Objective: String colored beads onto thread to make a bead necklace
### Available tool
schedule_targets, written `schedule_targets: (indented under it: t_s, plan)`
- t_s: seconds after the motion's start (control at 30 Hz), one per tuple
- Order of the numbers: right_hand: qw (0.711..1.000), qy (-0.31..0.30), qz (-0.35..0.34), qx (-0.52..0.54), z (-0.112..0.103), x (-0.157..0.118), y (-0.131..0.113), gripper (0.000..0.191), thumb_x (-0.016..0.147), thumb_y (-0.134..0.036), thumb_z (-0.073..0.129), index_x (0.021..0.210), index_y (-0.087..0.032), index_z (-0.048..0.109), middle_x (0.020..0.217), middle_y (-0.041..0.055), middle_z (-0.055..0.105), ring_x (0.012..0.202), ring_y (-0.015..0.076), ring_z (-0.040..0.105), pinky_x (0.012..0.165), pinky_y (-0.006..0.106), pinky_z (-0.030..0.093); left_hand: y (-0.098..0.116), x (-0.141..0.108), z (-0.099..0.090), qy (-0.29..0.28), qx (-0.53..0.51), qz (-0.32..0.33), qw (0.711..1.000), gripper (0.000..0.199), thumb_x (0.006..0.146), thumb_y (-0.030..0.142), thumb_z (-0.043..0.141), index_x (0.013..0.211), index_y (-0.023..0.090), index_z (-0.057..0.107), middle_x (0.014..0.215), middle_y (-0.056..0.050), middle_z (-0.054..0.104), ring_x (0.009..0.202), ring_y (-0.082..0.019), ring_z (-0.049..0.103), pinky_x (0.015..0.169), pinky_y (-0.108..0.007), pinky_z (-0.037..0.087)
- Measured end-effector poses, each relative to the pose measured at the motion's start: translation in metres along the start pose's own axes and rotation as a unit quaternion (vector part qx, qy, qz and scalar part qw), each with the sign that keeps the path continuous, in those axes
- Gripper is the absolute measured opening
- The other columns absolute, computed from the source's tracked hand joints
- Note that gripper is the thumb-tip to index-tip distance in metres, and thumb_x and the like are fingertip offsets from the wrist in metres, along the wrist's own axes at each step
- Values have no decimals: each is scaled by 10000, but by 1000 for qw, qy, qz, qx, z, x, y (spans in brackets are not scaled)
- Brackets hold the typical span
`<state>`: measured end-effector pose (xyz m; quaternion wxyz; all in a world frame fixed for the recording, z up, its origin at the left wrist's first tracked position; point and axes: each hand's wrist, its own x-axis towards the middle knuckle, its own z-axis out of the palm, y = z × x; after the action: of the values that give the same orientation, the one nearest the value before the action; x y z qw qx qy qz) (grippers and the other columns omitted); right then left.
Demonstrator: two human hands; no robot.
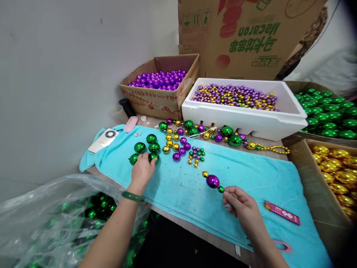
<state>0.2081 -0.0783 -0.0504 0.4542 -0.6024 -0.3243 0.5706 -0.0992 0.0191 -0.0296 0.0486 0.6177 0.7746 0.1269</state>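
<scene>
Five green balls (154, 147) — one left hand (142, 169)

Even, soft light puts small glints on the glossy beads (212, 181), while dark vignetting shades the right-hand corners.

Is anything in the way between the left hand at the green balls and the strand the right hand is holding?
Nothing visible blocks the direct way: between the left hand at the green balls and the strand in the right hand there is only towel. The small beads lie farther back.
</scene>
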Motion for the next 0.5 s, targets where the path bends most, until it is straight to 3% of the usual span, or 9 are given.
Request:
schedule_targets:
  t_s: [0.2, 0.27, 0.33, 0.4, 0.43, 0.5]
  plan:
    - [1000, 15, -8, -5, 6, -3, -7, 352, 587, -485, 721, 655, -173, 575, 505, -10, 553, 405, 83, 423, 366, 189, 264, 3, 1, 15, -45, -46, 19, 998, 597, 783, 376, 571, 1296, 107, 427, 1198, -194, 512, 1086, -346, 528, 871, -440, 448]
    - [1000, 17, -11, 0, 5, -3, -5, 342, 597, -479, 713, 657, -172, 574, 504, -13, 552, 408, 80, 422, 371, 186, 268, 4, 1, 19, -27, -79, 10, 996, 617, 729, 362, 627, 1263, 104, 454, 1225, -199, 482, 1117, -362, 501, 904, -467, 431]
    - [1000, 16, -14, 3, 3, -4, -3, 338, 608, -477, 708, 662, -170, 577, 505, -13, 551, 411, 80, 421, 376, 186, 274, 9, -2, 19, -1, -176, -3, 984, 613, 665, 348, 683, 1206, 129, 497, 1229, -176, 479, 1140, -352, 481, 935, -468, 417]
    - [1000, 14, -19, 3, 1, -5, 0, 334, 617, -475, 709, 671, -169, 587, 507, -12, 551, 413, 81, 420, 376, 188, 276, 19, -9, 14, -24, -368, -31, 929, 580, 629, 351, 708, 1146, 166, 520, 1162, -128, 534, 1093, -309, 519, 904, -433, 449]
    - [1000, 13, -23, 1, 0, -6, 1, 330, 623, -472, 711, 678, -168, 594, 510, -11, 553, 414, 81, 420, 376, 188, 279, 25, -12, 10, -63, -482, -54, 872, 541, 634, 359, 701, 1113, 178, 527, 1094, -101, 573, 1027, -279, 559, 854, -403, 480]
    - [999, 8, -33, 0, -1, -7, 2, 326, 629, -467, 718, 687, -166, 609, 513, -8, 553, 418, 81, 420, 380, 190, 291, 39, -19, 2, -170, -676, -111, 708, 417, 674, 370, 653, 1023, 168, 546, 959, -77, 620, 863, -233, 620, 723, -345, 520]
